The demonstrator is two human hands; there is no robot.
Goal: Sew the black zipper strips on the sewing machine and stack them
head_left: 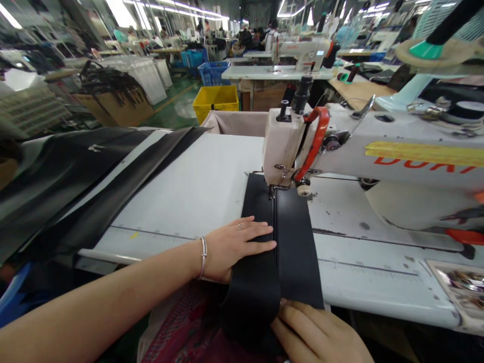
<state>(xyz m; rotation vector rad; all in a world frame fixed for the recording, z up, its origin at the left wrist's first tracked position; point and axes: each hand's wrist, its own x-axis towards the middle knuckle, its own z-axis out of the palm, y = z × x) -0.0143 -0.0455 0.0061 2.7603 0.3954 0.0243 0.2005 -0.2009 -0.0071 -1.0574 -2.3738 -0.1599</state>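
Note:
A long black strip of material with a zipper down its middle (pixel 291 237) lies on the white sewing table and runs under the presser foot of the white sewing machine (pixel 287 146). My left hand (pixel 236 247) lies flat on the strip's left half, fingers stretched out and together, a ring and a bracelet on it. My right hand (pixel 317 333) is at the table's front edge, fingers curled on the near end of the strip where it hangs over the edge.
More black strips (pixel 75 186) lie draped over the table's left side. A tray of small parts (pixel 461 287) sits at the right. A yellow bin (pixel 215 101), blue crates, other sewing machines and people stand farther back.

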